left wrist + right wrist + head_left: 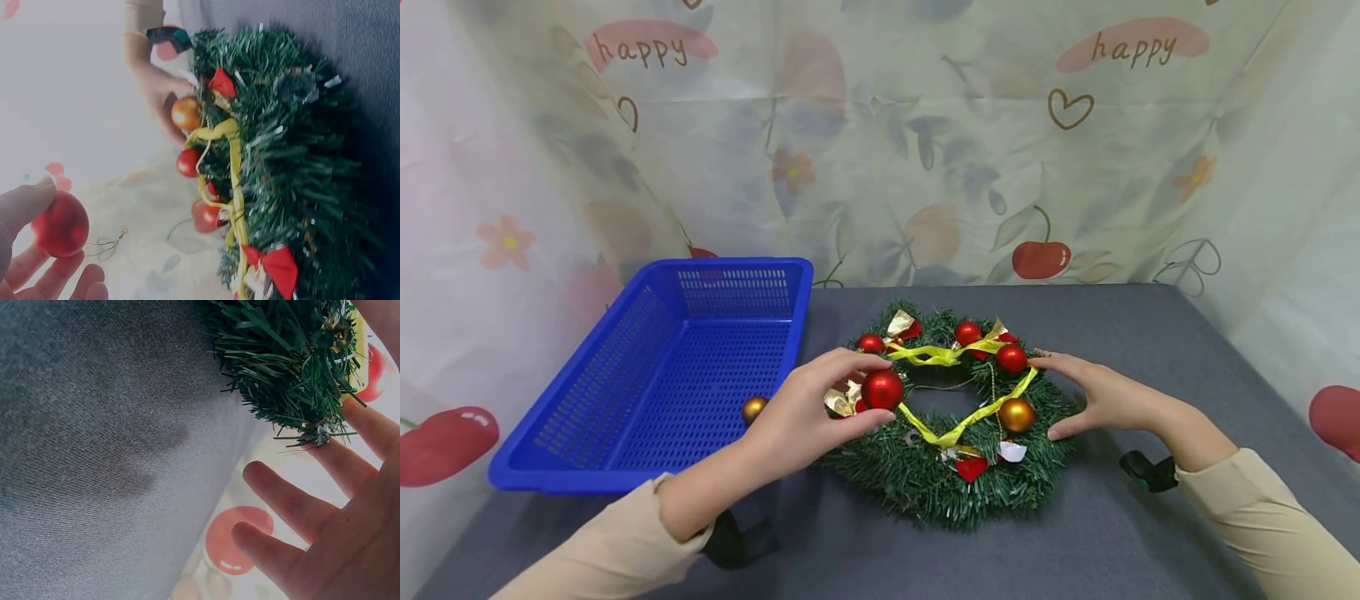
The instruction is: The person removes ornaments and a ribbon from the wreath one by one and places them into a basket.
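Observation:
My left hand (805, 400) pinches a red Christmas ball (882, 389) between thumb and fingers over the left side of the green wreath (947, 492). In the left wrist view a thin wire loop (111, 244) trails from the ball (60, 224). My right hand (1108, 396) is at the wreath's right edge, its fingers spread, fingertips right at the greenery in the right wrist view. Yellow ribbon (951, 435), red balls, a gold ball (1017, 415) and red and gold bows decorate the wreath. Beads hang across its middle.
A blue plastic basket (658, 482) stands on the left of the grey table (1120, 325). Inside, near its right side, lies a gold ball (754, 408), partly hidden by my left hand. A printed curtain (880, 150) hangs behind the table.

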{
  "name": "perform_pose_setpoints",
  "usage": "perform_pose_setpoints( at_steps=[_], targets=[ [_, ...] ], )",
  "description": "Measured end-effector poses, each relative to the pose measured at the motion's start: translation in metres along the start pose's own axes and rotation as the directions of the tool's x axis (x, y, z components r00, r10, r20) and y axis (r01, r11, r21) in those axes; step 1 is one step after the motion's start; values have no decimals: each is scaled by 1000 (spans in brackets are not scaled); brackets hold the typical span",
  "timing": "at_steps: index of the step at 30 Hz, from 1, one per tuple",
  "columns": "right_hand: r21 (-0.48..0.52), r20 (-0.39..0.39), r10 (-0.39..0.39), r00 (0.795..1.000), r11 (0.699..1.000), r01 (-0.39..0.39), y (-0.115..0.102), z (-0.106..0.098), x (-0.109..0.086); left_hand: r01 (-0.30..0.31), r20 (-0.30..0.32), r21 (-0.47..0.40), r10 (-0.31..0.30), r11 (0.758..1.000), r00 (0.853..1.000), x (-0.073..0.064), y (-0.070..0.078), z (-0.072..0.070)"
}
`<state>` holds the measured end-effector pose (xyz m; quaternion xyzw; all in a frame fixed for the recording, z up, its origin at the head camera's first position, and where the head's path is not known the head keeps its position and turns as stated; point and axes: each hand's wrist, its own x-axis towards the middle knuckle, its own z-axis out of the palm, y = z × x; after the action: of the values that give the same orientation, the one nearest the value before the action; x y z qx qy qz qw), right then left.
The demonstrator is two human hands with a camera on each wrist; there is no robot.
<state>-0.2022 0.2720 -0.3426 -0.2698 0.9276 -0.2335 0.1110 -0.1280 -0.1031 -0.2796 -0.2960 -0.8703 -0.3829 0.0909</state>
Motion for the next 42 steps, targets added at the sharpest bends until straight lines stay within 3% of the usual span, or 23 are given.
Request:
perform_pose_setpoints(
  at_steps=[15,27,42],
  targets=[
    [-3,-4,-5,1000,1000,5,-1,0,-2,80,-64,27,-78,996,995,3,-14,-27],
    [-7,3,1,1000,1000,-1,-3,-1,-2,163,-140,42,-156,986,978,5,-33,-46],
    [-8,2,4,1000,1000,-4,-3,-2,-2,217,-183,57,-204,974,962,6,-46,-70]
  ],
)
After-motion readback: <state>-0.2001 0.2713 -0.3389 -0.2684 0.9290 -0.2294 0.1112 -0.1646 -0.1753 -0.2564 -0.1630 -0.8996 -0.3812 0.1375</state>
